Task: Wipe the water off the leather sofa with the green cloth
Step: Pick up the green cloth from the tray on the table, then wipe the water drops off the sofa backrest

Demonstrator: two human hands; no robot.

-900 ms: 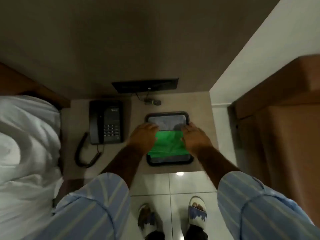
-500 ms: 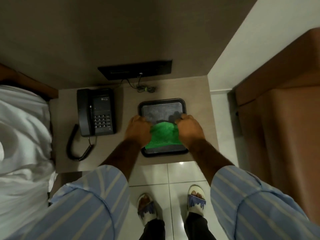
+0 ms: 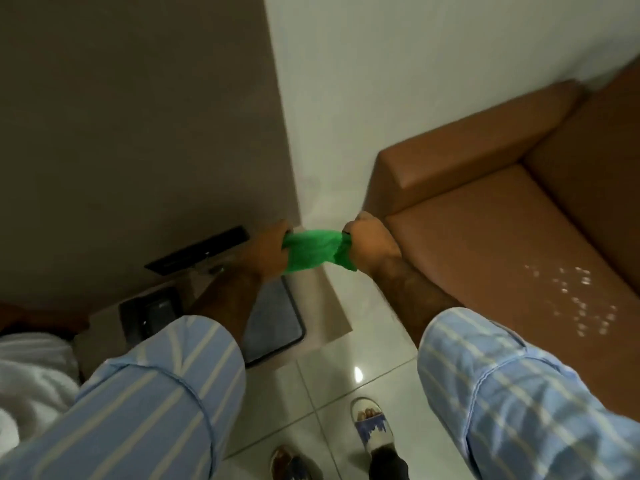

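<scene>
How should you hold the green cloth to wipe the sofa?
Bunch the green cloth in one palm, gripping from above so a flat wad faces down. It now hangs stretched between the left hand and right hand, clear of the water drops.

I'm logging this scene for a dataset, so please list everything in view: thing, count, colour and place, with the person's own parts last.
cloth: 1, green, stretched between both hands, above the side table
sofa: 1, brown leather, right side against the white wall
water: scattered droplets, shiny, on the sofa seat at right
tray: 1, black rim with grey inside, on the side table
phone: 1, black, on the table left of the tray, blurred
side table: 1, beige, in the wall corner
wall panel: 1, black, on the brown wall above the table
bedding: white, lower left
slippers: 2, white and blue, on the tiled floor
sleeves: 2, light blue striped
left hand: gripping the cloth
right hand: gripping the cloth
</scene>
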